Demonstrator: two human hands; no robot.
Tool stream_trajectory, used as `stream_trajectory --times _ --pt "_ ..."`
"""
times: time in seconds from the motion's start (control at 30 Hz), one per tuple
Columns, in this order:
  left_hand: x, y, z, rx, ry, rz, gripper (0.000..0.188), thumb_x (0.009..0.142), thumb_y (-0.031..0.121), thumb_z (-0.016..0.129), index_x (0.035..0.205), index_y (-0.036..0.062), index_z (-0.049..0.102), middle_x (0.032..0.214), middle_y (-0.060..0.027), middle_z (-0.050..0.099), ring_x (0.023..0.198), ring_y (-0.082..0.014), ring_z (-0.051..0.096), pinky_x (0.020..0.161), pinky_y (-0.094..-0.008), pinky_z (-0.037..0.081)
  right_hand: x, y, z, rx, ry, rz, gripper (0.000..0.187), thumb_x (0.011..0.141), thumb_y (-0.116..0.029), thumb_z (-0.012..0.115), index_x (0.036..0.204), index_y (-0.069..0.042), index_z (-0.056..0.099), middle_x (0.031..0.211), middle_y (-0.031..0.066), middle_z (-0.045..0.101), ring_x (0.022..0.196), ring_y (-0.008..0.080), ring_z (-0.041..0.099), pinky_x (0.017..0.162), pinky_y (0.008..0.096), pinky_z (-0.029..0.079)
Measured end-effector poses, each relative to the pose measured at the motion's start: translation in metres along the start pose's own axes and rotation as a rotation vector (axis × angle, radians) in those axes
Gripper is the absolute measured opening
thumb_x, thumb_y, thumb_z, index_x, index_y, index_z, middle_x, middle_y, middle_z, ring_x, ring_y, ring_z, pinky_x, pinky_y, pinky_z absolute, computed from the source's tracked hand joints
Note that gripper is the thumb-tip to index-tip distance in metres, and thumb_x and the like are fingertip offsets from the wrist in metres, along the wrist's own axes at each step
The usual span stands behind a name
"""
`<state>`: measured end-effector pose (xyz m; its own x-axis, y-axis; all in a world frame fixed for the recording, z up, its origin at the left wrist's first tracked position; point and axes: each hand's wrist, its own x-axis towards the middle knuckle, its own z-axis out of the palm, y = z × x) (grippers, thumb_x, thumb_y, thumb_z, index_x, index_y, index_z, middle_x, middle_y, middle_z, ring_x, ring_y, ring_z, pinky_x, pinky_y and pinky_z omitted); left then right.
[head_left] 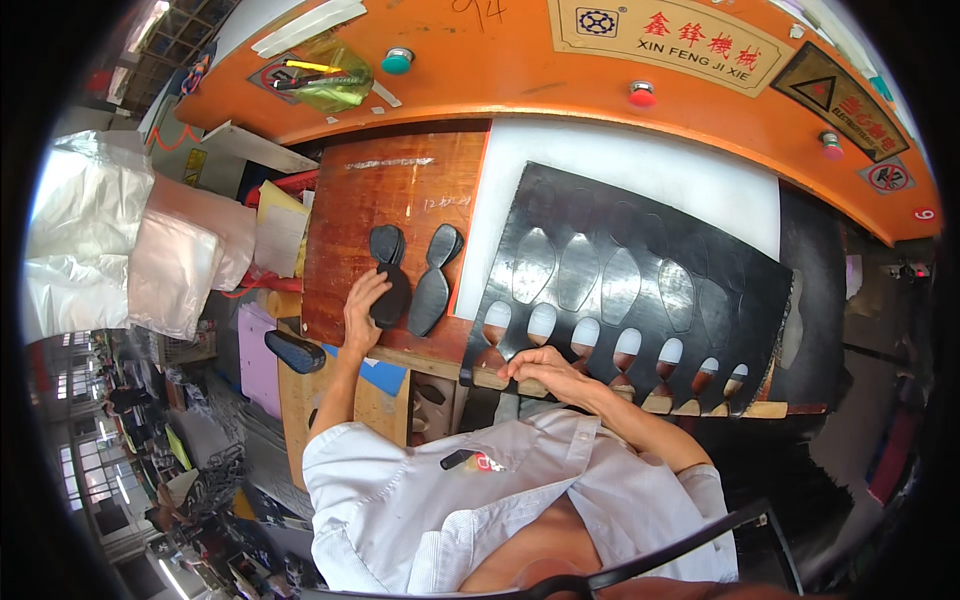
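My left hand (366,303) is closed at the left edge of a black shoe sole (397,297), over the brown wooden board. This sole partly covers a small stack of dark soles (386,243). Just right of it lies another stack of black soles (430,300). At the near edge of a black sheet (640,225), my right hand (548,372) has its fingers bent together beside the leftmost sole-shaped hole; what they pinch, if anything, is hidden. Several such holes line the sheet's near side, and sole outlines mark its middle.
An orange machine beam (520,65) with coloured buttons spans the far side. Under the sheet is a white board (640,150). The brown board (345,220) lies to the left. A lone black sole (295,352) rests near purple sheets (258,365); clear plastic bags (95,220) hang at far left.
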<state>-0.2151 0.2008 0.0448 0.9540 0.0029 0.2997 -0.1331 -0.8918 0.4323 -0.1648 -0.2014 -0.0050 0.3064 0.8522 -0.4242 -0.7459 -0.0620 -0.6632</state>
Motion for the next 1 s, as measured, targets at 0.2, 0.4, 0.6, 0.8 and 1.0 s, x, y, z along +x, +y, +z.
stream_trajectory --times 0.2,0.4,0.6,0.8,1.0 --pt "-0.027 0.004 -0.025 0.135 -0.113 -0.135 0.068 0.079 -0.019 0.051 0.143 0.0029 0.062 0.147 -0.0209 0.06 0.138 -0.0442 0.054 0.119 -0.0481 0.043 0.004 0.003 -0.001 -0.004 -0.007 0.013 0.015 0.1 -0.007 0.062 0.1 0.0 0.075 0.114 0.0116 0.076 0.113 0.018 0.069 0.102 0.0311 0.053" --pt "0.021 0.001 0.017 0.177 0.098 -0.696 0.09 0.084 0.038 0.085 0.152 -0.0043 0.046 0.14 -0.0336 0.059 0.133 -0.0483 0.055 0.112 -0.0501 0.045 0.003 0.0 0.003 -0.033 0.009 -0.001 0.016 0.101 -0.01 0.063 0.102 0.0 0.076 0.113 0.0116 0.076 0.111 0.0184 0.07 0.1 0.0309 0.054" --pt "0.052 -0.017 0.074 0.33 0.142 -0.598 0.073 0.084 0.028 0.084 0.144 -0.0013 0.056 0.124 -0.0267 0.07 0.116 -0.0441 0.065 0.101 -0.0511 0.052 0.004 0.002 0.003 -0.19 0.037 -0.04 0.021 0.096 -0.018 0.071 0.103 0.0 0.08 0.105 0.0095 0.078 0.102 0.0157 0.071 0.091 0.0274 0.054" --pt "0.081 0.002 0.052 0.22 0.002 -0.569 0.072 0.083 0.021 0.085 0.144 -0.0053 0.056 0.133 -0.0288 0.067 0.123 -0.0442 0.064 0.109 -0.0479 0.048 -0.001 -0.008 0.017 -0.536 0.039 -0.201 0.026 0.099 -0.021 0.067 0.108 0.003 0.075 0.089 0.007 0.076 0.079 0.0124 0.067 0.07 0.0306 0.052" --pt "0.144 0.158 0.105 -0.152 0.026 0.125 0.042 0.091 0.005 0.068 0.132 -0.0016 0.065 0.137 -0.0218 0.065 0.132 -0.042 0.057 0.116 -0.0491 0.042 -0.056 -0.045 0.026 -0.86 0.215 -0.258 0.021 0.097 -0.017 0.064 0.105 0.0 0.074 0.085 0.0146 0.077 0.077 0.0238 0.076 0.069 0.0395 0.056"
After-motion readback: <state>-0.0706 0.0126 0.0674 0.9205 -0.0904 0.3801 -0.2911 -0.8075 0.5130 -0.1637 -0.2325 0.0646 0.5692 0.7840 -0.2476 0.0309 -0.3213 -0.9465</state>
